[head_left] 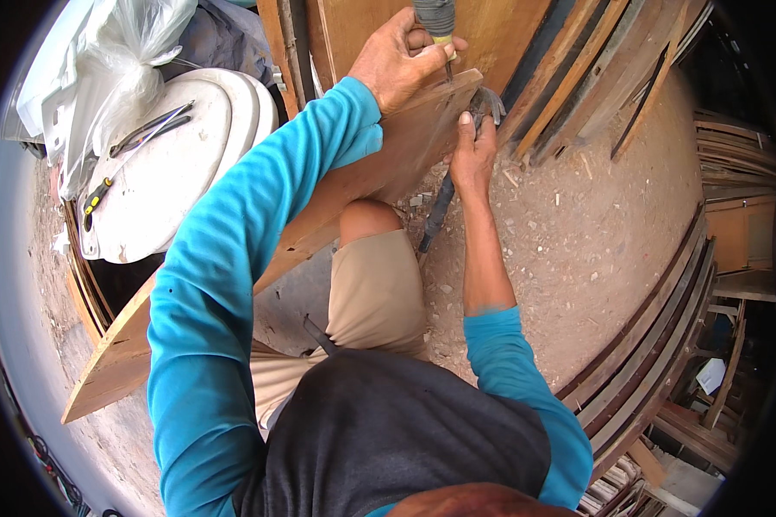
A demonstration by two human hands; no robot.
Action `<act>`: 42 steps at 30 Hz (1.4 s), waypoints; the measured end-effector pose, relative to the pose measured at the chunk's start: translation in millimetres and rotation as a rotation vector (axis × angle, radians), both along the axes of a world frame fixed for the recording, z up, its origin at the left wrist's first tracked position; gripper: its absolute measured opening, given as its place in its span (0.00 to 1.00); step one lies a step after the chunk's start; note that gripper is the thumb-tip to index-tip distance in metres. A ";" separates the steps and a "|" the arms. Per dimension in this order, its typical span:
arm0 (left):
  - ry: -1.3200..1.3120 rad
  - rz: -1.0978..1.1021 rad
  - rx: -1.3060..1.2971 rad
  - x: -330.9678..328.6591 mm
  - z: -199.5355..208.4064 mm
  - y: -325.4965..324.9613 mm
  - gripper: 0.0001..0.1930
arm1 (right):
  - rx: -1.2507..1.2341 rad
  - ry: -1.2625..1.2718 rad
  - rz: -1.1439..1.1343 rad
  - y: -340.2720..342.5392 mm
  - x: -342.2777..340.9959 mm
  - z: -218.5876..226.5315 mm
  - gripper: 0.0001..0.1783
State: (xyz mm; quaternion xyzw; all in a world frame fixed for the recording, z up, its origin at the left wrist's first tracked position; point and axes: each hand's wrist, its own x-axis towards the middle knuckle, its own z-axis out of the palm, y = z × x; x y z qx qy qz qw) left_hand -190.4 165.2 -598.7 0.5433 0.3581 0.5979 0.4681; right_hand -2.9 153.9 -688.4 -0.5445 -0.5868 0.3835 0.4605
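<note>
A long wooden board (pixel 397 155) slants from the lower left up to the upper middle, passing beside my bent knee. Near its upper end, my left hand (pixel 397 65) has its fingers closed around a chisel (pixel 437 19) with a thick dark-wrapped handle and a yellow band. The chisel stands upright, its thin blade meeting the board's end; the handle's top is cut off by the picture's edge. Just right of that end, my right hand (pixel 474 155) grips a hammer (pixel 489 105) close below its metal head. The hammer's dark handle (pixel 440 207) hangs down beneath the hand.
At left, a white oval seat-like stack (pixel 172 172) carries a yellow-and-black screwdriver (pixel 97 202) and dark pliers (pixel 155 133), beside a clear plastic bag (pixel 125 82). Boards (pixel 569 73) lean at the back. Wood chips litter the floor (pixel 569 250); curved-looking planks (pixel 647 345) line the right.
</note>
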 end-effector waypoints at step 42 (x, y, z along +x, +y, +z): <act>0.314 -0.022 0.139 4.6 -13.0 -1.3 0.22 | 0.863 -0.667 0.584 -14.0 32.9 298.4 0.24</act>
